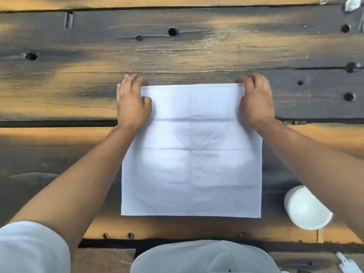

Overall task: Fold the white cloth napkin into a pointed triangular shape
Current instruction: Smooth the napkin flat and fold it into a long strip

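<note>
Napkin (191, 154) lies spread flat and square on the dark plank table (197, 46), its near edge close to the person's lap and its far edge under both hands. Old creases cross it: 1 running away from the person down the middle, 2 or so running side to side, and faint diagonals meeting at the centre.

Left hand (132, 104) rests at the far left corner, fingers extended flat and mostly on the wood just beside the cloth, thumb on the fabric; it presses rather than holds. Right hand (256, 99) sits on the far right corner with fingers curled over the edge; it looks like a light pinch of that corner, though the fingertips are hidden, so I cannot tell for certain.

No fold has been made yet. Likely risks: if only 1 corner is lifted while the other hand presses loosely, the cloth may skew and the point will not meet cleanly. The existing creases may pull a new fold off its line. The gaps between the planks could also snag an edge.

White cup (307, 208) lies tipped on its side near the napkin's right near corner; it appears empty.
</note>
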`<act>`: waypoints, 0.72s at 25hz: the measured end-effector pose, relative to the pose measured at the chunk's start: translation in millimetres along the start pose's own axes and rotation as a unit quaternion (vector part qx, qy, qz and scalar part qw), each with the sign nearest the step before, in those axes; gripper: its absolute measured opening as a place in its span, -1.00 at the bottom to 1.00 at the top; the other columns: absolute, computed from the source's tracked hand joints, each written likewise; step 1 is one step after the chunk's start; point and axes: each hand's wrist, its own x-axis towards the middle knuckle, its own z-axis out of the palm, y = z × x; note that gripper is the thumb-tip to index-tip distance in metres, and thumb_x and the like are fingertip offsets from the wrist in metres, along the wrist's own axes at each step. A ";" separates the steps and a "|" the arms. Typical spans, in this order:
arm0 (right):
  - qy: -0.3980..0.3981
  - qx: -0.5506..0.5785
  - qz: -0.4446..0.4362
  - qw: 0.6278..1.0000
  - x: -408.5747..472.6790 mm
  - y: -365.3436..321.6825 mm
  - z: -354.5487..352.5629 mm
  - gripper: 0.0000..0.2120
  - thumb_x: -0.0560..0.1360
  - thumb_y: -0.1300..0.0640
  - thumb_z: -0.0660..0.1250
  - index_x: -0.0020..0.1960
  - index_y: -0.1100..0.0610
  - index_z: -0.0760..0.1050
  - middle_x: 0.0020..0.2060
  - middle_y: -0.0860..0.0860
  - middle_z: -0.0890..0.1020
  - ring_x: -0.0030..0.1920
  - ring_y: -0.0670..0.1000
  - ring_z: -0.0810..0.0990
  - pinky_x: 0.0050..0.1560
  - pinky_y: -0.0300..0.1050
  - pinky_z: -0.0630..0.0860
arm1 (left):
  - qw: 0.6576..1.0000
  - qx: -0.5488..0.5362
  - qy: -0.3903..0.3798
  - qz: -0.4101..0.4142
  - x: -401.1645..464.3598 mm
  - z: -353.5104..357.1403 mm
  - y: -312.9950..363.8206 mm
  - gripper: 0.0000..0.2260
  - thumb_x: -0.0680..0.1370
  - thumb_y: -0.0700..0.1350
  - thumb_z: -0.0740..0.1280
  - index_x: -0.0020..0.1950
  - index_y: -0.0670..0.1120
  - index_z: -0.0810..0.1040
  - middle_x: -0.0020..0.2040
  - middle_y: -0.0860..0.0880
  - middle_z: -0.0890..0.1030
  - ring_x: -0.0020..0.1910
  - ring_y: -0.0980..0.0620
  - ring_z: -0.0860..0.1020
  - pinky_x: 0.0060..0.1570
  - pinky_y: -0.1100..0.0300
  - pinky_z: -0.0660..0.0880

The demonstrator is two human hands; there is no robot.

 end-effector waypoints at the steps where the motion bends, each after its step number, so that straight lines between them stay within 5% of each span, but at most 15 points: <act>1: -0.003 -0.010 0.005 1.000 4.7 4.9 -3.5 -0.41 0.38 0.44 0.18 0.38 0.17 0.43 0.32 0.21 0.44 0.35 0.26 0.37 0.46 0.10 0.27 | 1.000 0.009 -0.013 0.001 9.4 -2.7 -0.1 -0.48 0.49 -0.31 0.22 0.48 -0.23 0.44 0.56 -0.22 0.32 0.61 -0.23 0.19 0.60 -0.10 0.08; 7: -0.026 -0.042 0.029 0.998 7.7 22.5 -11.5 -0.45 0.43 0.44 0.20 0.41 0.19 0.44 0.25 0.24 0.44 0.26 0.29 0.38 0.38 0.13 0.34 | 0.994 0.096 -0.042 0.005 24.2 -17.6 -15.5 -0.55 0.49 -0.36 0.25 0.38 -0.21 0.55 0.33 -0.21 0.50 0.34 -0.26 0.39 0.37 -0.05 0.38; 13: -0.004 -0.032 0.047 0.998 2.0 23.2 -17.4 -0.71 0.50 0.31 0.22 0.17 0.22 0.58 0.06 0.21 0.48 0.13 0.27 0.39 0.22 0.12 0.40 | 0.997 0.080 -0.022 -0.011 26.0 -32.3 -25.1 -0.75 0.56 -0.24 0.31 0.19 -0.19 0.68 0.12 -0.22 0.56 0.25 -0.26 0.44 0.25 0.00 0.40; 18: 0.071 0.071 0.105 0.989 -34.8 21.6 -27.2 -0.79 0.53 0.23 0.24 0.06 0.20 0.63 0.01 0.19 0.51 0.13 0.23 0.44 0.22 -0.02 0.41 | 0.999 0.012 0.029 -0.044 -3.9 -55.0 -31.0 -0.80 0.57 -0.12 0.42 0.14 -0.16 0.72 -0.04 -0.09 0.41 0.11 -0.20 0.48 0.16 0.10 0.39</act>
